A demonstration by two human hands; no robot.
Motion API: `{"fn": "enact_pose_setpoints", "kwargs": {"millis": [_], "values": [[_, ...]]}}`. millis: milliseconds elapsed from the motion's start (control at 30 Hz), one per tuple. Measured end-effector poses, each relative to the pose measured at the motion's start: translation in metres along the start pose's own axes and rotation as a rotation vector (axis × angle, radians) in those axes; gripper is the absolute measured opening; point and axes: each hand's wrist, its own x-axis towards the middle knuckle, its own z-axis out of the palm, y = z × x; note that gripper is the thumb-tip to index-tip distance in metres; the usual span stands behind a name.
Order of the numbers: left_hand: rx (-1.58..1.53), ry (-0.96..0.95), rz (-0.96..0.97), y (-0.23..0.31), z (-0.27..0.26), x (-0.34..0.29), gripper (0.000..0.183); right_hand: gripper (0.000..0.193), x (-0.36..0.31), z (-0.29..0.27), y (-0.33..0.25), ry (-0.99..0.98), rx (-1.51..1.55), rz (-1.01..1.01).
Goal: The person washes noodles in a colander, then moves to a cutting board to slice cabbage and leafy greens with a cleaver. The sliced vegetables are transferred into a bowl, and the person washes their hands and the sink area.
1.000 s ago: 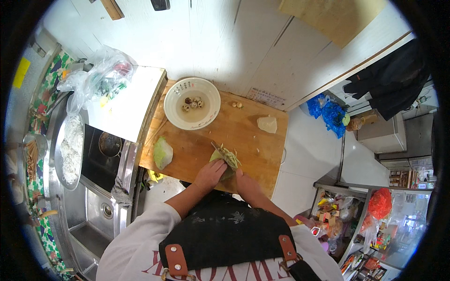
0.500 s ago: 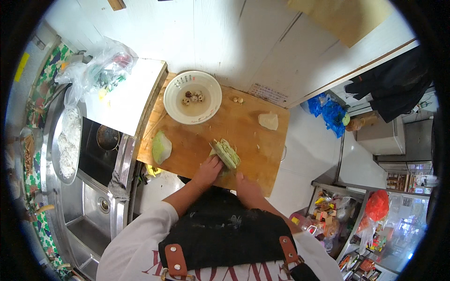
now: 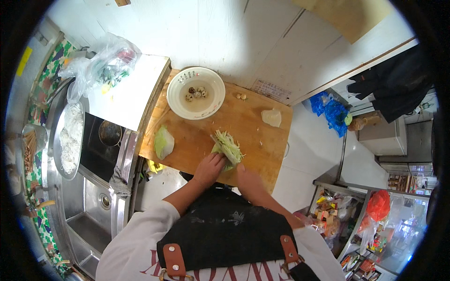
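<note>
Count, bearings taken from the cabbage. Two hands, one heap of cut cabbage, one wooden board. At 11 o'clock, one white bowl with clear liquid; five speckled eggs can be made out in it, clustered. At 12 o'clock, near the far edge, two small pale pieces, side by side. At 2 o'clock, one flat whitish piece. At 9 o'clock, one leaf, green to white, well apart from the heap. Farther out at 9, off the board: one dark round pan and one metal tray of white strands.

The cabbage: on the board's near side, about 6 o'clock; pale yellow-green, sliced into thin strips, lying close together, loose ends fanning out toward 12 and 1. A broader, greener part shows on its left flank.

Left hand at 7 o'clock: fingers bent, touching the cabbage; gripping or merely pressing, cannot tell. Right hand at 5: blurred, just beside the heap; whether it grips anything, cannot tell.
</note>
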Motion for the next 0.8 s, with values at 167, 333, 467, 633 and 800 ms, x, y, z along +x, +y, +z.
{"fn": "enact_pose_setpoints", "kwargs": {"millis": [167, 333, 467, 633, 800], "values": [[-0.068, -0.018, -0.01, 0.0012, -0.0013, -0.0027, 0.033, 0.018, 0.0, 0.0001, 0.0005, 0.013, 0.064, -0.025], [0.005, 0.018, -0.014, 0.0028, -0.0012, -0.0038, 0.036, 0.018, 0.0007, 0.0006, -0.0012, 0.052, -0.045, -0.045], [-0.052, -0.017, -0.038, 0.0026, 0.0002, -0.0051, 0.036, 0.018, 0.0001, 0.0026, -0.0014, 0.093, 0.107, -0.095], [-0.014, 0.044, -0.027, 0.0033, 0.0009, -0.0064, 0.033, 0.019, 0.0006, 0.0007, -0.0023, -0.011, -0.012, -0.053], [-0.059, -0.008, -0.066, 0.0057, 0.0006, -0.0081, 0.031, 0.019, 0.0027, -0.0009, -0.0046, -0.016, 0.052, -0.015]]}}
